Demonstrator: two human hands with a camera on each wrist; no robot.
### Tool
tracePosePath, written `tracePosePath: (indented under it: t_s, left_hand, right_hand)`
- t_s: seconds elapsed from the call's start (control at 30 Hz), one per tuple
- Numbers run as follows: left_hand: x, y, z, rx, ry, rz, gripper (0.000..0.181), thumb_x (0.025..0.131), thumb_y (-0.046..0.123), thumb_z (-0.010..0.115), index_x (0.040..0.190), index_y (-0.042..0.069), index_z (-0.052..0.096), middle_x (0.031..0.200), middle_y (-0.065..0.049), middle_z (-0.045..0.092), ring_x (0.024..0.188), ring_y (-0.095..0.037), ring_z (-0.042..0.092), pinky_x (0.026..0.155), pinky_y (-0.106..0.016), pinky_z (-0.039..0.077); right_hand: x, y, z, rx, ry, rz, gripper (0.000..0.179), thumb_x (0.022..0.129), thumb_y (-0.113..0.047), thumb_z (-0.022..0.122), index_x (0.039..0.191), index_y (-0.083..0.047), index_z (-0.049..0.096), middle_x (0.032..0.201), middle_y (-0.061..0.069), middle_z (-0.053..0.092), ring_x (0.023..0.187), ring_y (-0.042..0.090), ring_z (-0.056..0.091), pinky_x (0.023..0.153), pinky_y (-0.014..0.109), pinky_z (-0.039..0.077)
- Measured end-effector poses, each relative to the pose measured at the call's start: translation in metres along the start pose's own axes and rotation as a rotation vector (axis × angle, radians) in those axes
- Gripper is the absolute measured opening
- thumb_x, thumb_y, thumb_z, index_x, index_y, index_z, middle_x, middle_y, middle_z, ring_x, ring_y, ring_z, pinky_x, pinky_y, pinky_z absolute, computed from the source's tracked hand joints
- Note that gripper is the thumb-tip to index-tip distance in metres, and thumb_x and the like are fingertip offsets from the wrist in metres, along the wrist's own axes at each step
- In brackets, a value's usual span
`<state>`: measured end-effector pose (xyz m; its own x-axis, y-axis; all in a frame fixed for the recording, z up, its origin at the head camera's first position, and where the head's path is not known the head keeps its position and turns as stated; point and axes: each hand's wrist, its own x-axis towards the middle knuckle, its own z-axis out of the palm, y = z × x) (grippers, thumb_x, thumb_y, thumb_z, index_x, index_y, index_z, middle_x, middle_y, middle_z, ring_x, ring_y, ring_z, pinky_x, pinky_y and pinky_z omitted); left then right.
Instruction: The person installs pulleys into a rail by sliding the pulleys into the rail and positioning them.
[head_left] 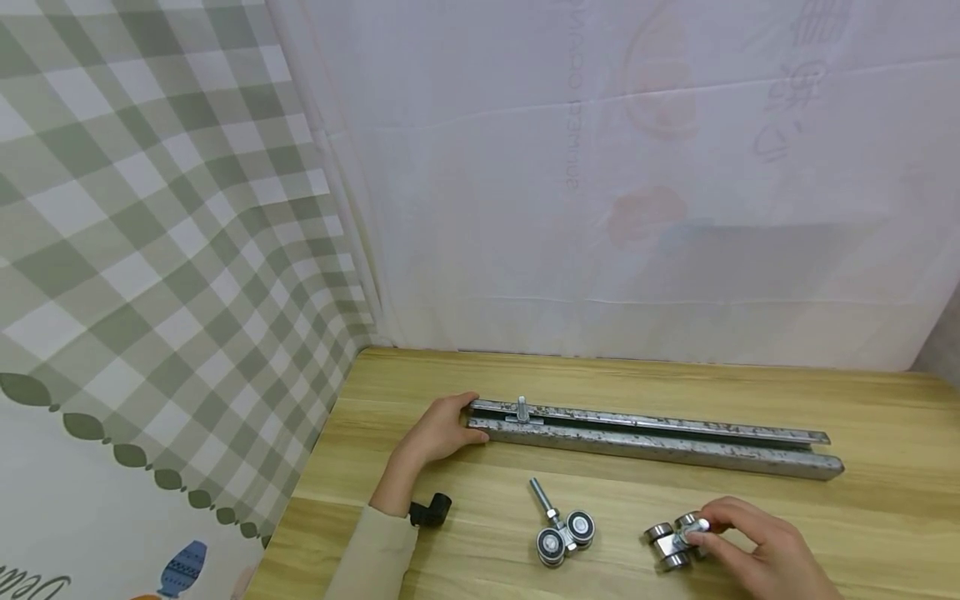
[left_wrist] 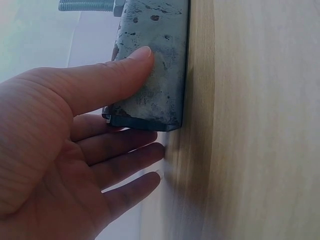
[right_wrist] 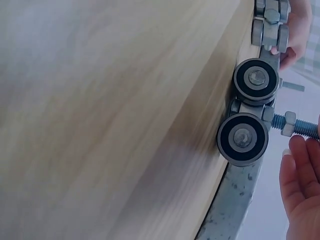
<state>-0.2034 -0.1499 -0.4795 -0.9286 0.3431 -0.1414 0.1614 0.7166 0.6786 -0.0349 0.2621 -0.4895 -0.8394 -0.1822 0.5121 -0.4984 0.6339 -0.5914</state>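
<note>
While the left hand [head_left: 438, 433] grips one rail [head_left: 645, 448], one trolley [head_left: 522, 409] seemingly inside, the right hand [head_left: 765, 546] pinches another trolley [head_left: 666, 546] of three.

Before the rail [head_left: 652, 451], which lies on the table [head_left: 472, 558] with 1 bolt [head_left: 522, 409] in its left part and 1 curtain [head_left: 487, 208] behind, are a left trolley [head_left: 567, 535] and a right trolley [head_left: 666, 546].

Rail [head_left: 660, 452]: mottled, scuffed metal; roller carriages [head_left: 564, 534]: shiny metal; tabletop [head_left: 472, 554]: smooth, wood-grained.
</note>
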Motion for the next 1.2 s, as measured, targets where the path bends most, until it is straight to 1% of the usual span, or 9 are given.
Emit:
tracePosePath:
  t_s: [0.07, 0.2, 0.37, 0.5, 0.6, 0.83, 0.97, 1.1, 1.2]
  left_hand:
    - [0.0, 0.0, 0.0, 0.006, 0.001, 0.001, 0.078, 0.092, 0.028, 0.085, 0.156, 0.003, 0.049, 0.155, -0.017, 0.052, 0.145, -0.034, 0.047, 0.115, -0.051, 0.044]
    - [0.0, 0.0, 0.0, 0.018, 0.001, 0.004, 0.078, 0.092, 0.028, 0.085, 0.156, 0.003, 0.049, 0.154, -0.017, 0.052, 0.145, -0.034, 0.047, 0.115, -0.05, 0.044]
    - [0.0, 0.001, 0.0, 0.015, 0.001, 0.0, 0.077, 0.092, 0.028, 0.084, 0.156, 0.003, 0.048, 0.155, -0.017, 0.052, 0.145, -0.035, 0.047, 0.115, -0.051, 0.044]
    - [-0.001, 0.001, 0.0, 0.006, 0.0, -0.007, 0.077, 0.092, 0.028, 0.084, 0.156, 0.004, 0.049, 0.155, -0.017, 0.052, 0.145, -0.035, 0.047, 0.114, -0.052, 0.044]
    - [-0.001, 0.001, 0.0, 0.002, -0.002, -0.008, 0.077, 0.092, 0.028, 0.084, 0.156, 0.004, 0.048, 0.155, -0.017, 0.052, 0.145, -0.035, 0.047, 0.114, -0.052, 0.044]
    - [-0.001, 0.0, 0.0, 0.007, -0.001, -0.005, 0.078, 0.092, 0.028, 0.084, 0.156, 0.003, 0.048, 0.155, -0.018, 0.052, 0.145, -0.035, 0.047, 0.115, -0.051, 0.044]
    - [0.0, -0.002, 0.001, 0.012, -0.005, -0.004, 0.078, 0.092, 0.028, 0.085, 0.156, 0.003, 0.048, 0.155, -0.018, 0.052, 0.145, -0.035, 0.047, 0.115, -0.051, 0.043]
    - [0.0, -0.002, 0.001, 0.007, -0.002, -0.005, 0.077, 0.092, 0.029, 0.084, 0.156, 0.004, 0.049, 0.154, -0.017, 0.053, 0.145, -0.035, 0.047, 0.115, -0.051, 0.043]
    - [0.001, -0.002, 0.001, 0.006, 0.003, -0.001, 0.077, 0.092, 0.028, 0.085, 0.155, 0.003, 0.049, 0.154, -0.017, 0.053, 0.144, -0.034, 0.047, 0.115, -0.051, 0.044]
  right_hand:
    - [-0.001, 0.001, -0.002, -0.02, 0.007, -0.007, 0.046, 0.064, 0.009, 0.092, 0.093, -0.021, 0.075, 0.091, -0.017, 0.07, 0.079, -0.005, 0.062, 0.068, 0.005, 0.046]
    - [-0.002, 0.001, -0.006, -0.038, 0.016, 0.018, 0.045, 0.064, 0.009, 0.092, 0.092, -0.022, 0.075, 0.091, -0.017, 0.069, 0.079, -0.005, 0.062, 0.068, 0.005, 0.046]
    - [-0.003, 0.0, -0.012, -0.084, 0.019, 0.092, 0.044, 0.065, 0.008, 0.093, 0.089, -0.023, 0.074, 0.089, -0.021, 0.068, 0.076, -0.006, 0.061, 0.065, 0.004, 0.045]
    - [-0.004, 0.002, -0.016, -0.119, 0.037, 0.125, 0.043, 0.064, 0.006, 0.094, 0.087, -0.023, 0.075, 0.087, -0.022, 0.067, 0.074, -0.006, 0.061, 0.064, 0.005, 0.044]
    - [-0.006, 0.004, -0.019, -0.137, 0.046, 0.167, 0.041, 0.065, 0.005, 0.095, 0.087, -0.023, 0.075, 0.085, -0.022, 0.067, 0.073, -0.006, 0.06, 0.062, 0.005, 0.043]
    - [-0.008, 0.009, -0.028, -0.218, 0.023, 0.293, 0.033, 0.07, -0.002, 0.095, 0.086, -0.022, 0.075, 0.082, -0.022, 0.065, 0.071, -0.007, 0.057, 0.059, 0.006, 0.039]
    - [-0.01, 0.01, -0.033, -0.246, 0.015, 0.343, 0.028, 0.072, -0.003, 0.094, 0.086, -0.019, 0.076, 0.079, -0.021, 0.066, 0.069, -0.008, 0.057, 0.057, 0.008, 0.039]
    - [-0.01, 0.014, -0.037, -0.245, 0.039, 0.335, 0.027, 0.072, -0.002, 0.094, 0.086, -0.017, 0.076, 0.078, -0.022, 0.065, 0.068, -0.008, 0.057, 0.056, 0.009, 0.039]
    - [-0.011, 0.018, -0.039, -0.251, 0.063, 0.31, 0.029, 0.07, -0.001, 0.094, 0.087, -0.016, 0.077, 0.078, -0.023, 0.065, 0.068, -0.009, 0.057, 0.055, 0.009, 0.039]
